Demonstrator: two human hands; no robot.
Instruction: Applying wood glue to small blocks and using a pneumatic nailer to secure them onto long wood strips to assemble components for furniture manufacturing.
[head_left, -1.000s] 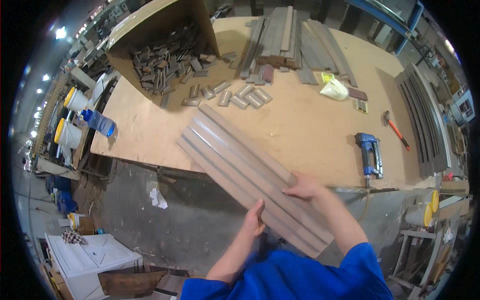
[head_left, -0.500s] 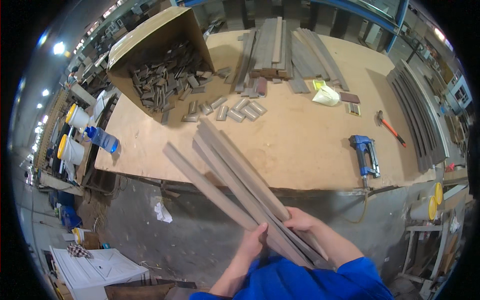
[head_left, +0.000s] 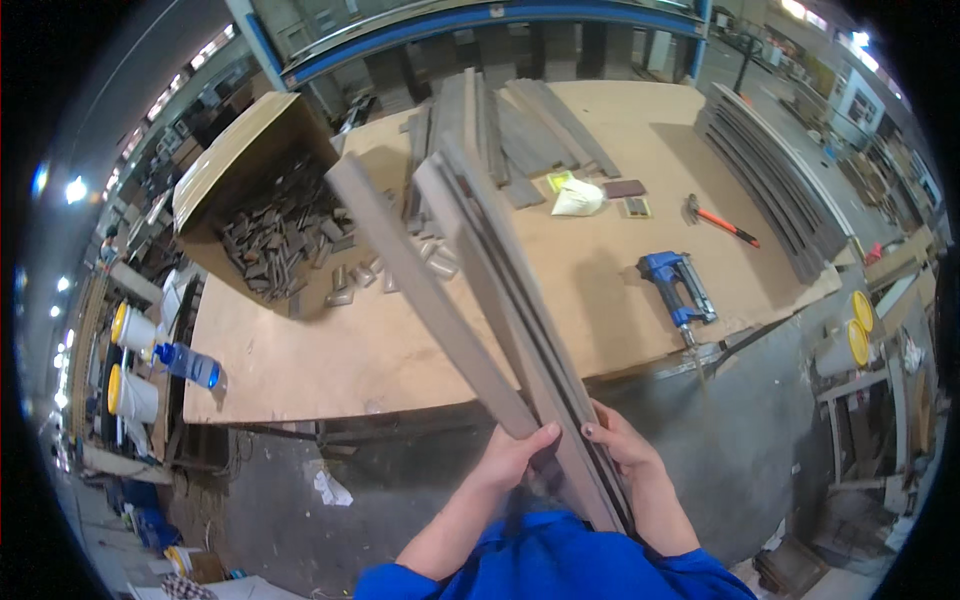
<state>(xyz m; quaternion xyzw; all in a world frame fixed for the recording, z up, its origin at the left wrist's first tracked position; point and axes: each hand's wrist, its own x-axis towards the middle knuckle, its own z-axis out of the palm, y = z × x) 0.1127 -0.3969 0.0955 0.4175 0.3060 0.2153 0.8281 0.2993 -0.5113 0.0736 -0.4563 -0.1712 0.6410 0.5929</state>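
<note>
I hold a bundle of long grey-brown wooden strips (head_left: 505,290) in front of me, tilted up over the near side of the workbench (head_left: 330,370). My left hand (head_left: 510,455) is closed round the lower part, thumb on top; one strip (head_left: 420,290) on that side fans away from the others. My right hand (head_left: 622,445) grips the right side of the bundle, its fingers wrapped along the edge. Lower ends of the strips reach down to my blue clothing. Behind their upper ends, small wooden pieces (head_left: 440,262) on the bench are partly hidden.
A cardboard box (head_left: 235,160) of small wood offcuts lies on its side at the left. Farther back are stacked wooden strips (head_left: 540,130). A white bag (head_left: 578,198), a hammer (head_left: 725,225) and a blue nail gun (head_left: 680,290) lie to the right. A bottle (head_left: 190,365) stands left.
The bundle has swung to a steeper angle, its upper ends now covering some small pieces. My right hand is closer to my left. The whole view has shifted.
</note>
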